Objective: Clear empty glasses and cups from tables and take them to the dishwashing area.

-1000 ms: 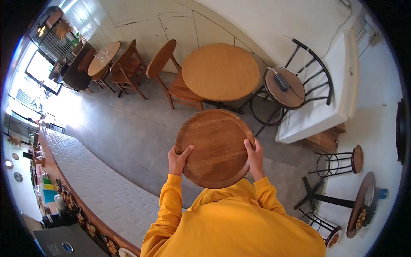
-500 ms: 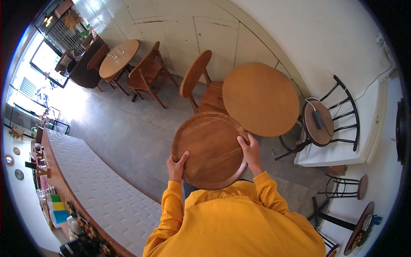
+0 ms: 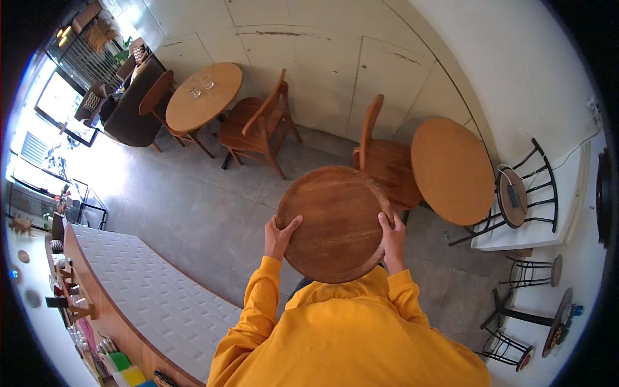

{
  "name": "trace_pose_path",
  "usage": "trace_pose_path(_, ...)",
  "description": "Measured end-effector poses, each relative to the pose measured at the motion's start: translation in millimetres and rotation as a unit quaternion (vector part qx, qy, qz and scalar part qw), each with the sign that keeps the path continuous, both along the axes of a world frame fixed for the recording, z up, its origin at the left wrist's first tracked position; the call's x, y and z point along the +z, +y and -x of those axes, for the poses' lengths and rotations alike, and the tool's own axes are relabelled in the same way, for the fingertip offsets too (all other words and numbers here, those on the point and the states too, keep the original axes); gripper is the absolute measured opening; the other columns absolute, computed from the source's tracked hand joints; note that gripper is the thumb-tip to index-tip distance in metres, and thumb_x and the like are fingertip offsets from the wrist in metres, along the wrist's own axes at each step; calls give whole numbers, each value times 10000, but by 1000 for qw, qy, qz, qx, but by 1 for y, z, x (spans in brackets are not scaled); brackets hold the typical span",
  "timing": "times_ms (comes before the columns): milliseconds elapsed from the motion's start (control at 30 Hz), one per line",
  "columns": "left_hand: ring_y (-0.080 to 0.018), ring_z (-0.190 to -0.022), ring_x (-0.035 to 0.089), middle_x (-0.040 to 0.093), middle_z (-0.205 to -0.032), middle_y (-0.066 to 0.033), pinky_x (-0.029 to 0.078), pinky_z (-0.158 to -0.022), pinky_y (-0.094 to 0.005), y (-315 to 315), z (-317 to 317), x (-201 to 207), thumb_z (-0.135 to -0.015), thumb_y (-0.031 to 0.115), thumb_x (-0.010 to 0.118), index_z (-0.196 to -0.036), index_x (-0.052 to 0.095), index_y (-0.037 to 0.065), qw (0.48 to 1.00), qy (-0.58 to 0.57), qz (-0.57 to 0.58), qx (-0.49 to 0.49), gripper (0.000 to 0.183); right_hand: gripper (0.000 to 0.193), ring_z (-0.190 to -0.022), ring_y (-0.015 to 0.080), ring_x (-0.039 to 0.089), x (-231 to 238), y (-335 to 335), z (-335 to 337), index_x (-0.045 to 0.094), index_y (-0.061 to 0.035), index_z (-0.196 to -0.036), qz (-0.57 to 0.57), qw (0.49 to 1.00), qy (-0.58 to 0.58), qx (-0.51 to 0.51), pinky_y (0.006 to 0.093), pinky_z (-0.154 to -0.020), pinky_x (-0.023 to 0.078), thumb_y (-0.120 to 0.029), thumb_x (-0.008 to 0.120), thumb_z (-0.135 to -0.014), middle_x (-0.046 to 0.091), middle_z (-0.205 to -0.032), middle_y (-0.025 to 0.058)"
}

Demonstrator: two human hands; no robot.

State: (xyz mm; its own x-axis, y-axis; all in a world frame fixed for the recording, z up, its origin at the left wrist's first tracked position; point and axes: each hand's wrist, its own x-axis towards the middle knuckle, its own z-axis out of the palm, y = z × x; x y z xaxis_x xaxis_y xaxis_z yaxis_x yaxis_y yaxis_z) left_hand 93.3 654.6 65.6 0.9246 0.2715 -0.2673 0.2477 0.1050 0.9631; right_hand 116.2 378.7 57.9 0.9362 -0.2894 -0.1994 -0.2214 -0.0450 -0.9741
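Over grey floor point(image 3: 187, 200), we hold the wooden tray point(image 3: 335, 222), left hand point(image 3: 278, 238) and right hand point(image 3: 394, 241) clamped at opposite edges; moving it likely calls for balance.

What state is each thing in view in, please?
Wooden tray: held up, bare
Left hand: gripping its left edge
Right hand: gripping its right edge
Far table: standing, glasses on top
Near table: standing
Black chair: upright, black box resting on it
Wall panel: scuffed

Arms point(image 3: 259, 293) bent in yellow sleeves point(image 3: 409, 297), held out in front, left grip point(image 3: 278, 239) and right grip point(image 3: 394, 242) clasping, thumbs point(image 3: 293, 225) uppermost
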Motion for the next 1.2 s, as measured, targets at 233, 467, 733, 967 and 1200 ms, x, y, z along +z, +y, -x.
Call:
trace_pose_path(233,-154,-867,654,693,-1003,-91,520,-797,-282,106,-56,-3,-795,266,787,-1103,622,-55,1000,16,-4,7,474,428,-916,180,553,4,107,-58,617,10,-1137,25,1000,5,8,307,-847,426,-352,641,-909,620,-991,70)
trace_pose_path(467,-158,-869,654,690,-1003,-96,520,-794,-293,199,-137,-16,-796,289,783,-1103,621,-51,999,4,-47,5,486,417,-956,186,568,-14,196,-148,613,15,-1114,-15,1000,-11,25,318,-872,432,-350,630,-914,628,-1037,87)
trace_pose_path(733,-166,-905,650,683,-1036,-90,512,-821,-293,308,-222,-12,-804,291,776,-1125,622,-34,998,22,-46,25,482,359,-794,131,487,-23,303,-244,613,6,-1020,-1,998,-28,56,296,-737,407,-342,601,-932,549,-862,20)
trace_pose_path(967,-152,-910,634,677,-1038,-67,500,-820,-278,396,-294,-41,-870,329,713,-1136,620,-40,998,-11,-3,54,464,418,-877,199,575,-32,388,-323,585,19,-1093,53,994,-3,99,321,-815,446,-372,556,-947,616,-942,88)
trace_pose_path(1200,-132,-908,610,672,-1015,-41,488,-828,-283,494,-364,-116,-908,347,667,-1138,627,-33,995,73,-46,49,446,377,-939,311,625,-102,477,-416,582,-7,-1050,193,978,-3,80,390,-814,475,-363,549,-933,655,-991,166)
